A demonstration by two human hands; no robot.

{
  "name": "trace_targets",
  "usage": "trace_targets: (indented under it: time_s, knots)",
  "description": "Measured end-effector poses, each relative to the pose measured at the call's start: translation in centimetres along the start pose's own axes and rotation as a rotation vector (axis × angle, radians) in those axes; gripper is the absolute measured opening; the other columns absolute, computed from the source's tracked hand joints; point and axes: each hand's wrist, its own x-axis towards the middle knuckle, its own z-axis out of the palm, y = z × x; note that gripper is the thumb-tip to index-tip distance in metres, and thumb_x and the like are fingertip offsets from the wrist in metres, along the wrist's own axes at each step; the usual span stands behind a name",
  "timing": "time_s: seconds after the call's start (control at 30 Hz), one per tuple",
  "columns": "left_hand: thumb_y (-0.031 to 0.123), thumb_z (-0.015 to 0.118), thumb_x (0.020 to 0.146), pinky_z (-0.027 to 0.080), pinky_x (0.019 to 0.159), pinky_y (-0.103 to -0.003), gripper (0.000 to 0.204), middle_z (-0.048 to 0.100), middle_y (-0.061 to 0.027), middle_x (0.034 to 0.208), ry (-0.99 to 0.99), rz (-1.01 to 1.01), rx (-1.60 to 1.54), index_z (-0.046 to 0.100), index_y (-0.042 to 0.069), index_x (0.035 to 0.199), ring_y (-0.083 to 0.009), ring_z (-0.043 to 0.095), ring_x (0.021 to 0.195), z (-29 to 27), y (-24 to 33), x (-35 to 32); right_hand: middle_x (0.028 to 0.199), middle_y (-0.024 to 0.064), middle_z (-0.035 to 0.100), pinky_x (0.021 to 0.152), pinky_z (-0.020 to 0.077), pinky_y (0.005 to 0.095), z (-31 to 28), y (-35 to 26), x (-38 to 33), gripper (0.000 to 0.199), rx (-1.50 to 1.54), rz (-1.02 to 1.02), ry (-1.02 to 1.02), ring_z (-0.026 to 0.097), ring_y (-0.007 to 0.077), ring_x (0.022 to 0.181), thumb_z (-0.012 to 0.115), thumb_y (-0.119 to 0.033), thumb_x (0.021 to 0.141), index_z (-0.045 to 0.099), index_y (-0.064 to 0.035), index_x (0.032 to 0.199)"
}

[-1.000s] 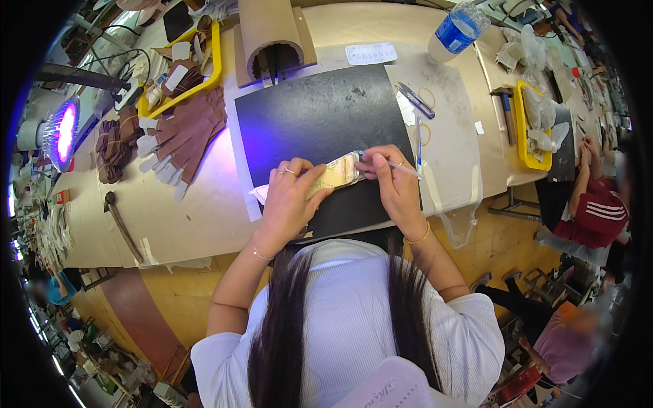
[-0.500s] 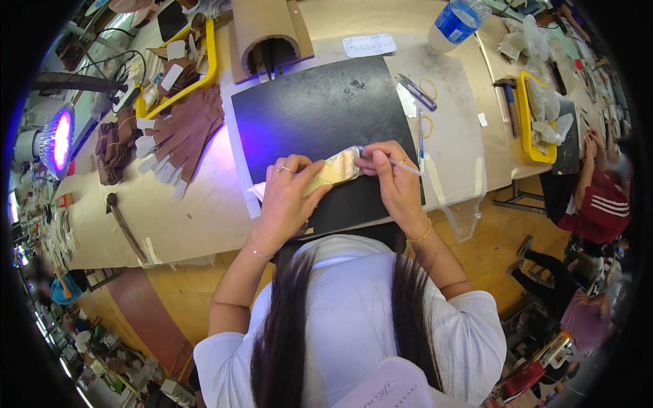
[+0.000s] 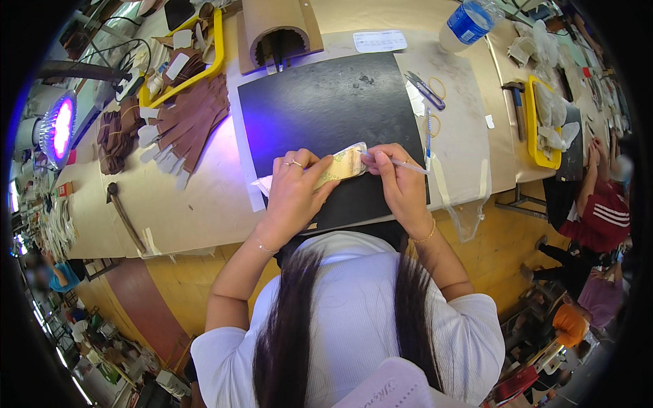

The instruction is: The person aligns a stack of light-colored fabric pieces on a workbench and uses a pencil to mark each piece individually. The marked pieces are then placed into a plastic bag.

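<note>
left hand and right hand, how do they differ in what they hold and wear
The left hand holds the pale yellow patterned piece; the right hand pinches a slender translucent tool near the piece's right end. The left bracelet looks thin and pale; the right bracelet looks golden. Both hands are ungloved, over the black mat.

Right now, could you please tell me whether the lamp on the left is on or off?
On: the lamp glows pinkish violet, and blue light falls on the black mat.

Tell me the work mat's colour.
The work mat is black, best seen in the head view.
</note>
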Motion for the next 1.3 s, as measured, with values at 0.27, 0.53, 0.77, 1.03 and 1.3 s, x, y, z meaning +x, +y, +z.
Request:
trace_targets:
  time_s: [0.27,0.53,0.77,1.03,1.3]
  knots:
    - [0.019,0.08,0.079,0.04,0.082,-0.04,0.04,0.057,-0.007,0.095,0.031,0.001,0.037,0.071,0.005,0.115,-0.0267,0.053,0.094,0.2,0.4,-0.2,0.092,0.0109,0.071,0.073,0.0558,0.0282,-0.2,-1.3,-0.2,0.02,-0.239,-0.068,-0.075,0.07,0.0174,0.081,0.057,-0.015,0.105,0.067,0.0016,0.104]
    - [0.019,0.079,0.08,0.04,0.082,-0.04,0.039,0.058,-0.007,0.098,0.038,0.01,0.045,0.07,0.006,0.115,-0.0274,0.053,0.095,0.4,0.5,-0.3,0.09,0.0081,0.07,0.056,0.0544,0.0329,0.8,-1.9,0.1,0.007,-0.502,-0.385,-0.047,0.07,0.0259,0.069,0.07,-0.012,0.093,0.067,-0.0057,0.095]
    - [0.019,0.079,0.079,0.04,0.081,-0.04,0.039,0.058,-0.0069,0.098,0.035,0.02,0.054,0.07,0.005,0.115,-0.0267,0.054,0.094,0.4,0.4,-0.4,0.097,0.0102,0.071,0.064,0.0562,0.034,0.5,-2.2,-1.8,0.01,-0.471,-0.377,-0.095,0.072,0.0282,0.075,0.07,-0.014,0.094,0.066,-0.0067,0.099]
    - [0.018,0.083,0.076,0.046,0.089,-0.04,0.042,0.06,-0.0081,0.102,-0.051,-0.035,-0.144,0.069,0.005,0.113,-0.029,0.057,0.101,-0.1,-1.3,0.4,0.099,0.0142,0.067,0.072,0.0549,0.0339,-0.3,-1.9,-1.0,0.015,-0.183,-0.242,0.039,0.068,0.0284,0.082,0.059,-0.017,0.103,0.066,-0.0042,0.107]
    - [0.019,0.082,0.08,0.049,0.086,-0.036,0.041,0.067,-0.0088,0.103,-0.049,-0.21,-0.366,0.069,0.003,0.115,-0.0251,0.063,0.094,-2.1,-1.9,1.1,0.102,0.0149,0.065,0.075,0.0549,0.0339,0.1,-0.6,-1.0,0.016,-0.055,-0.262,0.046,0.067,0.0287,0.086,0.057,-0.017,0.104,0.065,-0.0041,0.109]
